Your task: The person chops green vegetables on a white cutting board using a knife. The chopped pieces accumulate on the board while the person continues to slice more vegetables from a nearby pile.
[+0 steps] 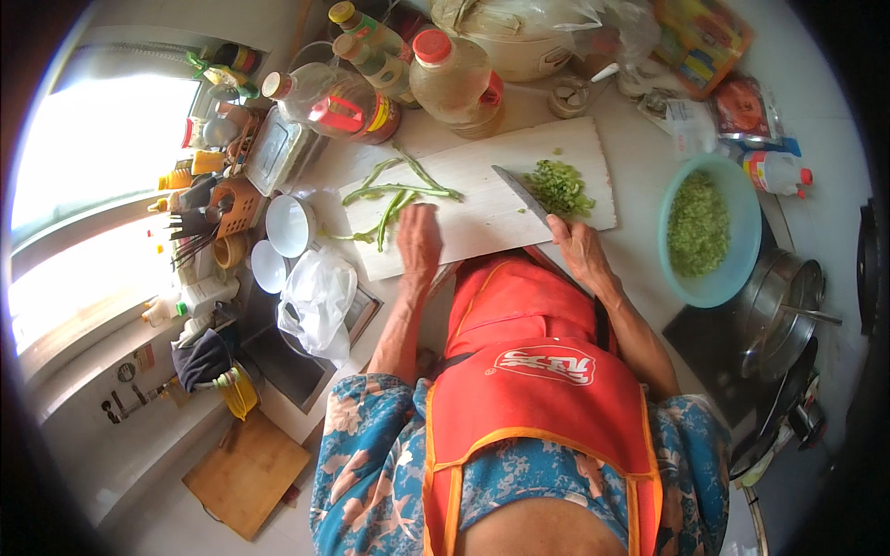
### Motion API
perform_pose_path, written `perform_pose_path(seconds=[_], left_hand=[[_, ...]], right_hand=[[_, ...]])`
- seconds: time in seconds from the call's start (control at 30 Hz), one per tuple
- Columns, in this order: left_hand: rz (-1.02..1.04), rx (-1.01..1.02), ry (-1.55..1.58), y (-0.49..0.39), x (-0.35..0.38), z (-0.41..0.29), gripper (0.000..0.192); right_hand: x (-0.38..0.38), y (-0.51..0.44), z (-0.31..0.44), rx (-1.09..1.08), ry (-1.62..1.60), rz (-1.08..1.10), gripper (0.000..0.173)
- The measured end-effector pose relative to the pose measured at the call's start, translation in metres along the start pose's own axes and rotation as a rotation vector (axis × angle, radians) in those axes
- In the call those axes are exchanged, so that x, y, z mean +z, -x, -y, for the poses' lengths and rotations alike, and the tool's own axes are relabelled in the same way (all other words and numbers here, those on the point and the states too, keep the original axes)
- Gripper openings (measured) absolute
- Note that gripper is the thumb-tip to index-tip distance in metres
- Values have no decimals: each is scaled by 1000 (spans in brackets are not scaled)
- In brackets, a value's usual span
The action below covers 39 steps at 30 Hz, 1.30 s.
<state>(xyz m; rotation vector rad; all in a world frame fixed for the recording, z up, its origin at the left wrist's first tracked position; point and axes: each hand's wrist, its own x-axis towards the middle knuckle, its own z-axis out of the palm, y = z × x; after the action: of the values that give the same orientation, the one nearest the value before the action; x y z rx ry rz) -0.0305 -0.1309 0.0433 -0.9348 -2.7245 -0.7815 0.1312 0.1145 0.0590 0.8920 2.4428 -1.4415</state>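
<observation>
My right hand grips the handle of a kitchen knife, its blade resting over a pale cutting board. Right beside the blade lies a pile of chopped green vegetable. My left hand is at the board's near edge, just below several long green strips; its fingertips are blurred, and whether they touch or hold a strip cannot be told. A light blue plastic bowl with finely chopped green vegetable stands to the right of the board.
Large plastic bottles and a rice cooker stand behind the board. White bowls and a plastic bag are at the left, near the sink. A metal pot stands on the right.
</observation>
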Motion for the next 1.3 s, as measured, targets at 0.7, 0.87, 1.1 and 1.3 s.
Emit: perform_pose_path(seconds=[0.7, 0.87, 1.1, 1.3], left_hand=[[-64, -60, -164, -91, -16, 100, 12], [-374, 47, -103, -91, -51, 67, 11], [-605, -45, -48, -100, -81, 47, 15], [-769, -256, 117, -88, -90, 56, 12]], right_hand=[[-1, 4, 6, 60, -11, 17, 65], [-1, 3, 4, 26, -21, 7, 62], [-1, 2, 2, -26, -68, 3, 62], [0, 1, 0, -33, -87, 9, 61]])
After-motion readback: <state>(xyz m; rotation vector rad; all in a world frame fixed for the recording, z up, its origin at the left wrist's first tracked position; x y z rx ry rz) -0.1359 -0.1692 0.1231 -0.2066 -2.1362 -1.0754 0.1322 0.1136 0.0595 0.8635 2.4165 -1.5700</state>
